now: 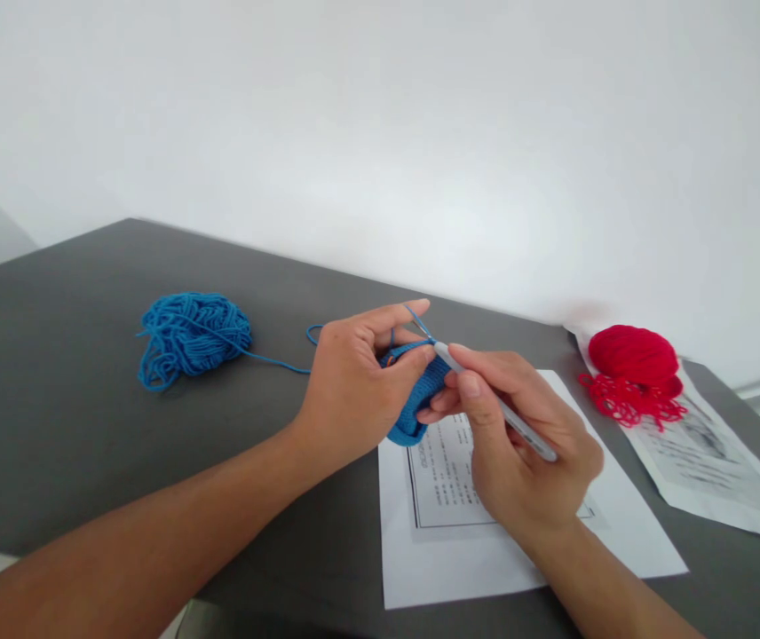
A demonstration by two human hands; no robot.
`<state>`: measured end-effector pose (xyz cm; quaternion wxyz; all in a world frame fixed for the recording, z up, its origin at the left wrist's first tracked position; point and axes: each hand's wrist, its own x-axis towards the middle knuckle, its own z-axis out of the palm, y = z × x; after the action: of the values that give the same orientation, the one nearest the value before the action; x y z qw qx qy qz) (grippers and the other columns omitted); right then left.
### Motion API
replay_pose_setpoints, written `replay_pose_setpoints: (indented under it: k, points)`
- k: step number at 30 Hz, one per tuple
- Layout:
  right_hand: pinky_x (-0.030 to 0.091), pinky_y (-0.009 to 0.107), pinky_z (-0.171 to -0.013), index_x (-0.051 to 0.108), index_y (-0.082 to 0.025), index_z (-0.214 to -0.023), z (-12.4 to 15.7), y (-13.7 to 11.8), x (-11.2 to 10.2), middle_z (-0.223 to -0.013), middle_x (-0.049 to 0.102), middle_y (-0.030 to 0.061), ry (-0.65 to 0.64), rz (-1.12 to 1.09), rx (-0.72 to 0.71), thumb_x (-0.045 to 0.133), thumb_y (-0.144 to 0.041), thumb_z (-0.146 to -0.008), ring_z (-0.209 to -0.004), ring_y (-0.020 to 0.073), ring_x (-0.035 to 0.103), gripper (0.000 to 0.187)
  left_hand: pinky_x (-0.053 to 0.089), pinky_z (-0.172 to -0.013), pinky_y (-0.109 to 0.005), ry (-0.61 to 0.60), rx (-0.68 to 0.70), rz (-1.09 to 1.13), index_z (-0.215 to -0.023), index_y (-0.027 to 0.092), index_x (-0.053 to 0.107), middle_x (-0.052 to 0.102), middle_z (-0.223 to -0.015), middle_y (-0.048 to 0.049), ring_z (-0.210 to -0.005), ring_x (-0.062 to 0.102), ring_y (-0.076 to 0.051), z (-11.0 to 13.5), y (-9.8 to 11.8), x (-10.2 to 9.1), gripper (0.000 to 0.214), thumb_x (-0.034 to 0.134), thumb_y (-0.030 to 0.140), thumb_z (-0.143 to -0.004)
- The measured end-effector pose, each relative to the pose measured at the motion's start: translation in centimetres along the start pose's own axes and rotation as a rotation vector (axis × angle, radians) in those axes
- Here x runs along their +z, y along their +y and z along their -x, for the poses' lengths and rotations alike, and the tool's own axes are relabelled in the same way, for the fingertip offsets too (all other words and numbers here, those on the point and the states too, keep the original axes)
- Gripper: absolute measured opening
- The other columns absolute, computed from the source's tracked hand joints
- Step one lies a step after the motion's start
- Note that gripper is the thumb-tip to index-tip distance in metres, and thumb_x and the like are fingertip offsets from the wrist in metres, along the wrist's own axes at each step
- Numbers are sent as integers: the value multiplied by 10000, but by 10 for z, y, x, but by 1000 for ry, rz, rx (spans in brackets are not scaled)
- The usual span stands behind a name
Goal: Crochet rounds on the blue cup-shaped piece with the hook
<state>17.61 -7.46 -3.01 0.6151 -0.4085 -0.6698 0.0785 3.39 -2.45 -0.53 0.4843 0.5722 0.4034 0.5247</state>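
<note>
My left hand (pixel 360 373) pinches a piece of blue crochet work (pixel 423 399) between thumb and fingers. Blue yarn runs over its raised index finger. In my right hand (pixel 526 435) is a crochet hook (pixel 513 417) with a grey handle, gripped like a pen. The hook's tip meets the top edge of the blue work, close to my left thumb. From a loose ball of blue yarn (pixel 197 333) on the left, a strand leads across to my left hand. Part of the blue work is hidden behind my fingers.
A printed sheet of paper (pixel 447 568) lies under my hands on the dark grey table (pixel 273 302). To the right, a ball of red yarn (pixel 633 355) with loose strands rests on another printed sheet (pixel 706 461). A white wall (pixel 380 133) stands behind the table.
</note>
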Motion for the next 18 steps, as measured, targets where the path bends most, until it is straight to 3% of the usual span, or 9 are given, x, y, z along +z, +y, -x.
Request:
replay_pose_setpoints:
  k: [7,13,18]
  points:
    - [607,328,-569,738,-237,-1247,3,2,-2,-867,734,40,-25,-18,-68,617,-17,-934,-676,163,709,401,608,-752,-289,-11,-116,328,-1144,122,766,836,-918,-76,-872,773,-223,0,-4,2,406,826,169,-746]
    - [633,338,-620,714,-217,-1297,7,1,-1,-946,742,63,-25,35,-154,617,26,-899,-747,171,730,476,611,-749,-292,-34,-183,503,-1159,121,743,833,-880,-71,-811,761,-196,2,-5,2,464,880,171,-718]
    - [654,333,-646,692,-223,-1349,10,3,-3,-1036,760,95,-24,179,-260,656,-11,-891,-829,199,743,505,607,-659,-281,-97,-248,608,-1057,147,781,822,-816,-59,-776,757,-207,1,1,-1,376,886,147,-696]
